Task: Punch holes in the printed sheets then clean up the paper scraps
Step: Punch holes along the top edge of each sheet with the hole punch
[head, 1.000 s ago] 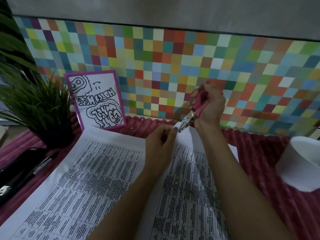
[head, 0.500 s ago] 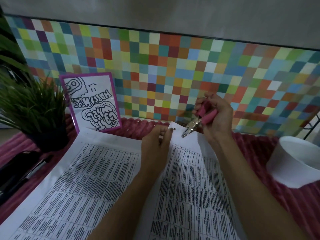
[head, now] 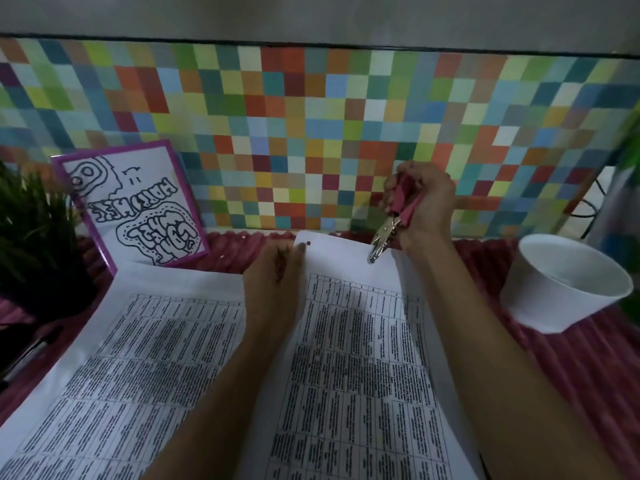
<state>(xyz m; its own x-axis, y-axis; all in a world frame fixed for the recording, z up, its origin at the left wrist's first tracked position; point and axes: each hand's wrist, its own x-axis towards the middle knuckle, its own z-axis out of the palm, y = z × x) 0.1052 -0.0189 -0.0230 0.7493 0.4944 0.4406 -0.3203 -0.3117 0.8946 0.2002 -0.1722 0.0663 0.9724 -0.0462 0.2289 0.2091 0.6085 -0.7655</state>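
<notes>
Two printed sheets with dense tables lie on the pink ribbed mat: a left sheet (head: 131,368) and a right sheet (head: 360,358). My left hand (head: 277,271) pinches the far left corner of the right sheet, beside a small punched hole (head: 308,243). My right hand (head: 424,206) grips a pink-handled hole punch (head: 391,223), its metal jaws over the sheet's far edge. A few tiny paper scraps (head: 221,256) dot the mat behind the sheets.
A white bowl (head: 568,289) stands at the right. A purple-framed drawing (head: 135,206) leans on the colourful tiled wall. A green plant in a dark pot (head: 38,237) sits at the left, with a black object (head: 24,348) below it.
My right hand has carried the punch rightward along the sheet's far edge. A punched hole now shows near my left fingertips. The view has shifted slightly.
</notes>
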